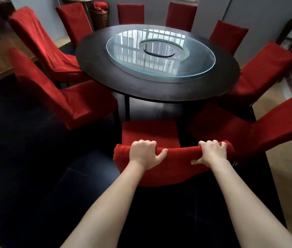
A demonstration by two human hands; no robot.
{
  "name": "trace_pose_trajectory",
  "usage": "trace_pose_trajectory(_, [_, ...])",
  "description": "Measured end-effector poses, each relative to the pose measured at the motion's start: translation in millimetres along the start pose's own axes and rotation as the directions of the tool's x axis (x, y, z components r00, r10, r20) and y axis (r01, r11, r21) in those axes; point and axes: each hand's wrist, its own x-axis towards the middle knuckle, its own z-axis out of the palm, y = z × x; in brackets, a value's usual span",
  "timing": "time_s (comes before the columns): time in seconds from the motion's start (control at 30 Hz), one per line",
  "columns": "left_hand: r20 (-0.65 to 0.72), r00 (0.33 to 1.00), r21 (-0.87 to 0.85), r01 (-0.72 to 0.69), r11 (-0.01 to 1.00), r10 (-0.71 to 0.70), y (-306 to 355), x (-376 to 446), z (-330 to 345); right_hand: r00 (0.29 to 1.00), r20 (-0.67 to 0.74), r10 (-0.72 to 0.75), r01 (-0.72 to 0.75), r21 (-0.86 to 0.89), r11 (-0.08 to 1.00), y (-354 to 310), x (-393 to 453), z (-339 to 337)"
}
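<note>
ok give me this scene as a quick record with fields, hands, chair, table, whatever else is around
left hand: grips the top edge of the red fabric-covered chair, fingers curled over it
right hand: grips the same edge, further right
chair: seat points at the round dark wooden table
table top: round glass turntable in the middle
around: other red-covered chairs ring the table; brown wicker basket at the back

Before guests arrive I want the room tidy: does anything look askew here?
The chair that the left hand and right hand hold stands back from the table; the upper-left chair cover is wrinkled, looser than the rest.
</note>
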Motion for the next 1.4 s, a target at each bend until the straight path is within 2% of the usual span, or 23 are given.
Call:
trace_pose_trajectory(0.13, [-0.004, 1.000, -0.006, -0.026, 1.000, 0.026, -0.4, 2.7, 2.0, 1.000, 0.003, 0.001, -0.001, 0.002, 1.000, 2.1, 1.8, 0.5])
trace_pose_trajectory(0.4, [-0.068, 0.997, 0.040, 0.032, 0.999, -0.030, -73.8, 21.8, 1.1, 0.998, -0.051, -0.037, 0.041, 0.082, 0.996, -55.5, 7.8, -2.5])
trace_pose_trajectory(0.63, [-0.058, 0.998, 0.086, 0.037, 0.996, -0.032, -107.2, 35.1, -0.3, 0.997, -0.074, 0.008, -0.001, 0.096, 0.995, -87.5, 14.1, -4.1])
trace_pose_trajectory(0.97, [-0.069, 0.997, 0.071, -0.024, 0.997, 0.028, -140.7, 39.5, -2.6, 0.995, -0.089, 0.040, -0.032, 0.096, 0.995, -118.7, 7.2, -4.7])
trace_pose_trajectory(1.4, [-0.035, 0.997, 0.082, -0.066, 0.994, 0.069, -152.9, 48.0, -3.4, 0.997, -0.058, 0.047, -0.042, 0.091, 0.995, -128.9, 8.7, -12.0])
